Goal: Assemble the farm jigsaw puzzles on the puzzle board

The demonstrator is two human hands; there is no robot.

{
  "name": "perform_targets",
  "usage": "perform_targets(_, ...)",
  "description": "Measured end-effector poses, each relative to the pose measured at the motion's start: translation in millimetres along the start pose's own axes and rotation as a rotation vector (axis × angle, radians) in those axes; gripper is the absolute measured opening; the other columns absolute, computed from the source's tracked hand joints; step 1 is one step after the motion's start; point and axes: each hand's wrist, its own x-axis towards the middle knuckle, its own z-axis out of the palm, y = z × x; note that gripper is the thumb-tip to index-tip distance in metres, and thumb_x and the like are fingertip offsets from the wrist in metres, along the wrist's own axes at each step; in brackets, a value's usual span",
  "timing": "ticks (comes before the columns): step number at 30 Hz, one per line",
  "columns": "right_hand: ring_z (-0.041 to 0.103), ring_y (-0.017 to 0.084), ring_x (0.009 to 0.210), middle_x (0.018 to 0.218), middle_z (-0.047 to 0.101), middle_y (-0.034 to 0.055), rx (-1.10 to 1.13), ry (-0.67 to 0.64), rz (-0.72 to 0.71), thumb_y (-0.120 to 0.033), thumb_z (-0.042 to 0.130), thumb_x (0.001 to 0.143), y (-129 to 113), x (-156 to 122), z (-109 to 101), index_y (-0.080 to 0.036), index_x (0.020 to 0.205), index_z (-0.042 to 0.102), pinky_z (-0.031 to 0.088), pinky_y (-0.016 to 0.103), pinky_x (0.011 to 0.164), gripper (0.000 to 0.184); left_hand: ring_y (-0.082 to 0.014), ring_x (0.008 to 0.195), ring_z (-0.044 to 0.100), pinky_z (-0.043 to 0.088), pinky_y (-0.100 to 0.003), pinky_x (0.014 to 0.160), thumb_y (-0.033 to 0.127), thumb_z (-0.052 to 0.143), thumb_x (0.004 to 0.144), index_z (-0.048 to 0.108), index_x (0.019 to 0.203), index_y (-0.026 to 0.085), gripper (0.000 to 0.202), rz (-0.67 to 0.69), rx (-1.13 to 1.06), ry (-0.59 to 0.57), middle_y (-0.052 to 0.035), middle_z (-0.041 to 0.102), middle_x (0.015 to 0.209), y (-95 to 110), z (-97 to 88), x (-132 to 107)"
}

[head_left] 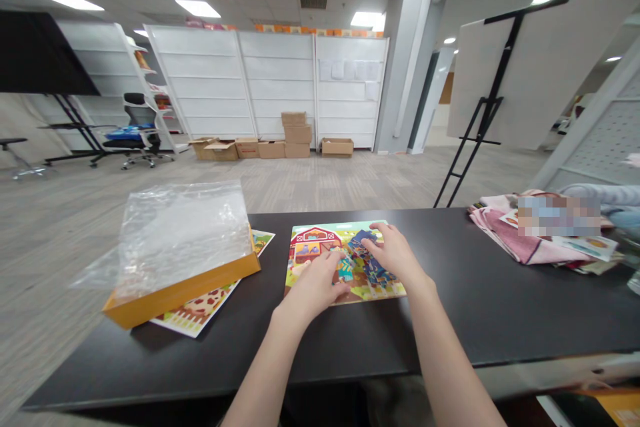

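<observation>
A farm picture puzzle board (313,235) with a red barn lies flat on the black table. Several loose puzzle pieces with dark blue backs (377,272) are heaped on its right half. My left hand (317,283) rests over the board's lower middle, thumb and fingers apart, beside a colourful printed patch (345,268); nothing shows in its grasp. At the top of the heap, my right hand (396,253) has its thumb and forefinger at a dark blue puzzle piece (362,238) and appears to pinch it. The other right fingers are mostly hidden.
On the left, an orange-edged box (190,285) with clear plastic wrap (183,233) sits on printed picture sheets (200,310). Folded pink cloths (500,230) lie at the right. Beyond the table stand a black easel-like stand (487,100) and cardboard boxes (297,140).
</observation>
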Motion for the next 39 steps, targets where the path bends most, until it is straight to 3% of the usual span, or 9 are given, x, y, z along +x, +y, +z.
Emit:
perform_targets(7,0.062,0.029,0.118,0.126,0.067,0.0181,-0.029,-0.126,0.009,-0.045,0.053,0.094,5.2,3.8,20.0,-0.014,0.136,0.053,0.044,0.038,0.099,0.052,-0.0304,0.145,0.038,0.033,-0.045,0.118,0.024,0.068,0.079,0.046,0.144,0.021,0.069,0.033,-0.077,-0.114,-0.0135,0.045,0.154,-12.7,-5.2,-5.3)
perform_targets(16,0.056,0.027,0.127,0.137,0.061,0.0139,0.007,-0.111,-0.095,-0.048,0.048,0.096,12.5,-0.1,19.9,-0.019,0.140,0.055,0.040,0.038,0.107,0.053,-0.0300,0.129,0.055,0.044,-0.042,0.108,0.015,0.067,0.074,0.051,0.136,0.018,0.064,-0.022,-0.111,-0.079,-0.0138,0.056,0.140,-11.0,-17.0,-11.0)
perform_targets(21,0.056,0.028,0.128,0.134,0.062,0.0182,-0.045,-0.047,-0.013,-0.043,0.041,0.100,2.1,1.3,20.8,-0.013,0.137,0.057,0.040,0.037,0.105,0.050,-0.0288,0.126,0.057,0.045,-0.040,0.107,0.013,0.067,0.073,0.054,0.133,0.020,0.062,-0.013,-0.106,-0.076,-0.0118,0.059,0.137,-12.7,-17.3,-11.2)
perform_targets(26,0.065,0.028,0.112,0.119,0.070,0.0166,-0.101,-0.121,0.054,-0.042,0.044,0.098,-6.3,-0.3,22.6,-0.016,0.124,0.063,0.045,0.036,0.095,0.041,-0.0296,0.130,0.054,0.041,-0.043,0.110,0.016,0.068,0.079,0.055,0.134,0.021,0.057,0.016,-0.073,-0.072,-0.0126,0.059,0.139,-12.7,-8.9,-6.6)
perform_targets(32,0.064,0.027,0.113,0.118,0.070,0.0159,-0.060,-0.126,0.051,-0.043,0.048,0.096,1.8,0.9,16.2,-0.016,0.120,0.064,0.045,0.033,0.094,0.040,-0.0271,0.131,0.052,0.039,-0.043,0.113,0.020,0.069,0.083,0.053,0.136,0.023,0.055,0.092,-0.098,-0.009,-0.0108,0.058,0.140,-1.3,5.8,-1.0)
perform_targets(39,0.064,0.028,0.112,0.123,0.069,0.0134,-0.012,-0.139,0.074,-0.043,0.050,0.095,15.8,0.5,9.2,-0.018,0.122,0.063,0.046,0.036,0.091,0.039,-0.0265,0.130,0.052,0.040,-0.040,0.111,0.019,0.067,0.085,0.052,0.136,0.021,0.053,0.073,-0.103,-0.004,-0.0116,0.057,0.136,11.1,15.7,5.6)
